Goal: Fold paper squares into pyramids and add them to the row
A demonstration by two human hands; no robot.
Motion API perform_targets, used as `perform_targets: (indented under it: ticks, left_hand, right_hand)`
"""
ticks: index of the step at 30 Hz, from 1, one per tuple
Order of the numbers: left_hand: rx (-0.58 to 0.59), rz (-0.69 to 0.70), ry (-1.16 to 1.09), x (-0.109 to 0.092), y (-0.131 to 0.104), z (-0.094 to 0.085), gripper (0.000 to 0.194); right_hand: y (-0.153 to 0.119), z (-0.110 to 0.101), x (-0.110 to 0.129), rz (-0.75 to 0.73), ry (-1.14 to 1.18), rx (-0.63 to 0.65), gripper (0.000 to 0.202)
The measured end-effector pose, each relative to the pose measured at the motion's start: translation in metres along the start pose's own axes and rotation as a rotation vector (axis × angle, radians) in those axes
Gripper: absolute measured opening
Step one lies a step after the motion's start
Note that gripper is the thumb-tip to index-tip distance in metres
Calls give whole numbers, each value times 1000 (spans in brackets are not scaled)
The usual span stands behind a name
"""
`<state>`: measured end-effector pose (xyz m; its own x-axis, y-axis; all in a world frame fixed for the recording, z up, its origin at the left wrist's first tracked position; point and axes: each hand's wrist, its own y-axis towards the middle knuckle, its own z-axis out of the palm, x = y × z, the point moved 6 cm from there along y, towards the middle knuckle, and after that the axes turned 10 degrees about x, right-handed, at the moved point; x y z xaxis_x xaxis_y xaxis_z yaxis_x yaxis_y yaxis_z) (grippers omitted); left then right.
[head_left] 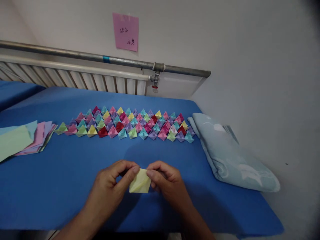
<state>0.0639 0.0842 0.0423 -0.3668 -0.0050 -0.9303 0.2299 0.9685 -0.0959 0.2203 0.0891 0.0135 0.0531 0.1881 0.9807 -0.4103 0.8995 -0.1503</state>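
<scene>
A small square of folded yellow paper (140, 182) is held up between my two hands, above the near part of the blue surface. My left hand (115, 181) pinches its upper left corner between thumb and forefinger. On the other side, my right hand (163, 176) grips the upper right corner the same way. A slanting crease runs across the paper's face. Beyond the hands stand several rows of small folded paper boats (133, 133) in pink, green, blue, purple, yellow and red.
To the left lies a stack of coloured paper sheets (17, 141). A folded pale blue blanket (225, 153) rests at the right by the wall. Behind the blue surface (75, 173) are a radiator (87, 78), a metal pipe (132, 62) and a pink note (125, 32) on the wall.
</scene>
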Motion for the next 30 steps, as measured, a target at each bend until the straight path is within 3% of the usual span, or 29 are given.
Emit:
perform_targets:
  ticks: [3,9,12,19,24,30]
  left_hand:
    - [7,12,3,1,1,1,26]
    - [142,-124,-76,11,5,7,34]
    - [129,-129,-101,14,6,6,35]
    - [240,-209,-228,21,3,8,43]
    - [349,-286,-290,34,-2,13,34]
    - [325,-392,-376,47,-6,17,37]
  right_hand:
    - [3,3,0,1,-10,16,20]
    - [5,6,-2,-13,-27,24,21]
    - [5,8,-4,7,-12,54,22]
    - [10,1,-8,-8,-77,-33,22]
    - [13,1,-17,2,-56,-48,23]
    - [17,6,-23,37,-66,3,22]
